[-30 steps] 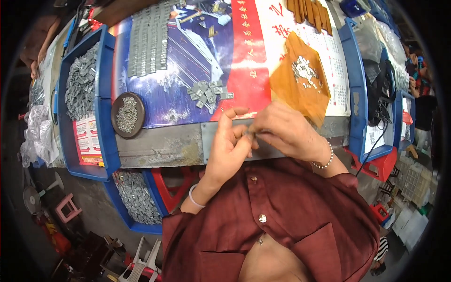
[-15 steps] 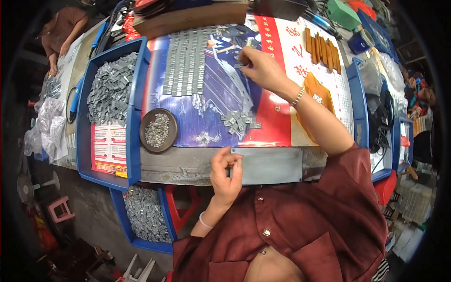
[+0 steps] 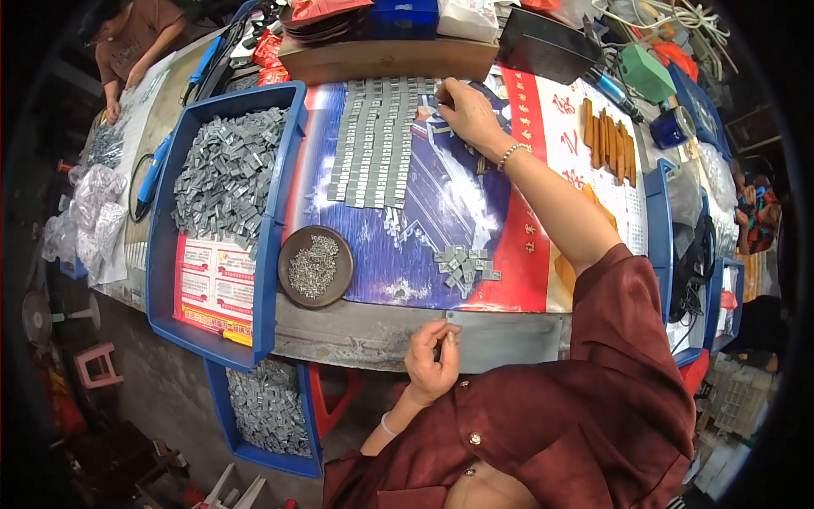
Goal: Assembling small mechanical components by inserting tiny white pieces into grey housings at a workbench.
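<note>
My right hand (image 3: 471,117) reaches to the far end of the rows of small grey metal pieces (image 3: 373,144) on the blue and red poster. Its fingertips are pinched together over the last row's far end, around a small grey metal piece that they mostly cover. Near the table's front edge, my left hand (image 3: 431,363) is closed with thumb and forefinger together; whatever they hold is too small to make out. Beside it lies a flat grey plate (image 3: 509,341). A loose cluster of grey metal pieces (image 3: 466,266) rests on the poster between my hands.
A round dish (image 3: 315,266) of tiny metal parts stands left of the rows. Blue trays (image 3: 292,153) hold heaped grey pieces, one below table height. Brown strips (image 3: 607,142) lie at the right, a wooden box (image 3: 390,61) at the back. Another person (image 3: 144,42) works at the far left.
My right hand has moved from the poster's middle to the far end of the rows. The whole view has shifted, with the table sitting lower. My left hand stays pinched near the plate.
</note>
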